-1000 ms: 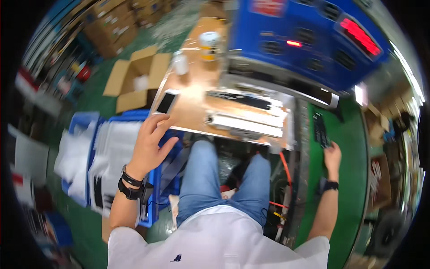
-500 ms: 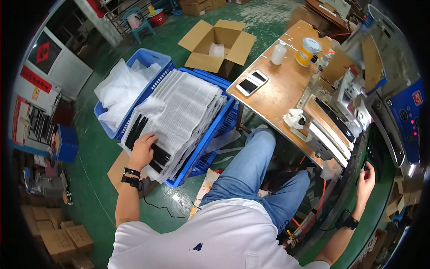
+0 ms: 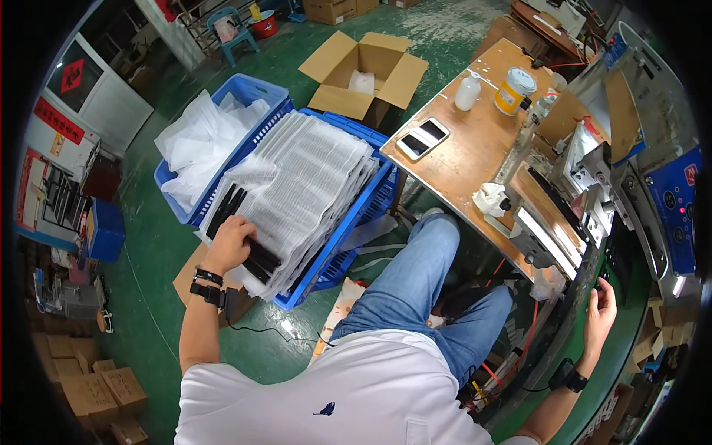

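My left hand (image 3: 231,243) has its fingers bent closed on the black strips (image 3: 261,259), which lie in a row on a stack of white foam sheets (image 3: 297,174). How many strips it grips is hidden under the fingers. The stack fills a blue plastic crate (image 3: 337,259) and rises above its rim. Far to the right, my right hand (image 3: 599,310) is over the green surface, fingers loosely bent and apart. Just beyond its fingertips lie dark pieces (image 3: 617,259), too blurred to name. Both wrists wear black bands.
On the wooden table (image 3: 460,163) are a phone (image 3: 423,139), a white bottle (image 3: 467,91) and a yellow tub (image 3: 515,91). A machine with a blue control panel (image 3: 673,208) stands right. Another crate (image 3: 172,194) holds white sheeting. An open carton (image 3: 337,100) is beyond.
My left hand's fingers have bunched more tightly at the strips. My right hand has drawn back slightly toward me. A metal part of the machine has moved nearer the table's right edge.
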A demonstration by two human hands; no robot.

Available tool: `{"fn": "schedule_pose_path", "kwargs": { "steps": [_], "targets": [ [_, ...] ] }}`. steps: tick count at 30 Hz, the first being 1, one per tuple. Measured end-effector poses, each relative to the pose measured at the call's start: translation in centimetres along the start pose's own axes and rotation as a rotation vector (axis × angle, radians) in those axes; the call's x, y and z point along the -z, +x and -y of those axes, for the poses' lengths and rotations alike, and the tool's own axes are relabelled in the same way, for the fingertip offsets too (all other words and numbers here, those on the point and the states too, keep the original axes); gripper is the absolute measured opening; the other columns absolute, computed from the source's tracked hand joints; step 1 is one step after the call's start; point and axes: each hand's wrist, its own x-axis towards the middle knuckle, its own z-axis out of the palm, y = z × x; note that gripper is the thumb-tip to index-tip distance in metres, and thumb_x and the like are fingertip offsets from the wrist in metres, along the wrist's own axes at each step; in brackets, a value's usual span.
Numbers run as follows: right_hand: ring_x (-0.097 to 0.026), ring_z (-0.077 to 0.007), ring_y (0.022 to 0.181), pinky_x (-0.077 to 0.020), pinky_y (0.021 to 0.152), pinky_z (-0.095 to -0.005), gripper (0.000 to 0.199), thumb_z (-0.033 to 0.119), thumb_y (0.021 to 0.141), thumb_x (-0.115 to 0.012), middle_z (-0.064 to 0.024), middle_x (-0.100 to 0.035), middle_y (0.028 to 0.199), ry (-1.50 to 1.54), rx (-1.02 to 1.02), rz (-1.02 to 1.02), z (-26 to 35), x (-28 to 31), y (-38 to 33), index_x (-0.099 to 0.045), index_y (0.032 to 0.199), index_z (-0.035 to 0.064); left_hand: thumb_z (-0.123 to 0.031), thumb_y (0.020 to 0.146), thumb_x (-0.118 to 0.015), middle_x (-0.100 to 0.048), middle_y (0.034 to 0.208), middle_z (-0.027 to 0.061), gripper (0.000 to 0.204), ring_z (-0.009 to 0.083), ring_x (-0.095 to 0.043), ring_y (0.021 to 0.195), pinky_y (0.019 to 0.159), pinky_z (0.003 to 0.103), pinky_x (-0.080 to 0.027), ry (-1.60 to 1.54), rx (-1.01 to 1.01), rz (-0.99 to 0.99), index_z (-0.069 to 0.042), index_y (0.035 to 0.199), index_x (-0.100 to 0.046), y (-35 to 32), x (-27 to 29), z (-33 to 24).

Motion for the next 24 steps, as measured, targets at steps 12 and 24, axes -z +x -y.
{"fn": "schedule_pose_path", "kwargs": {
  "steps": [12,24],
  "targets": [
    [-0.053,-0.0089,0.079,-0.0461,0.071,-0.0244,0.023,0.009,0.103,-0.067,0.0011,-0.055,0.09,-0.027,0.28,-0.02,6.9,-1.1,0.2,-0.069,0.125,0.0019,-0.004,0.07,-0.076,-0.065,0.09,0.0139,0.013,0.0377,-0.065,0.093,0.085,0.046,-0.052,-0.106,0.043,0.137,-0.006,0.082,-0.073,1.8,3.9,-0.6],
    [-0.065,-0.0193,0.078,-0.0543,0.073,-0.0326,0.04,0.021,0.095,-0.079,-0.0122,-0.074,0.101,-0.033,0.254,0.254,12.2,-3.6,6.0,-0.07,0.129,0.0031,-0.004,0.091,-0.069,-0.071,0.099,0.0141,0.017,0.0369,-0.066,0.096,0.083,0.046,-0.047,0.015,-0.031,0.05,-0.006,0.108,-0.069,8.0,6.9,-8.5]
  ]
}}
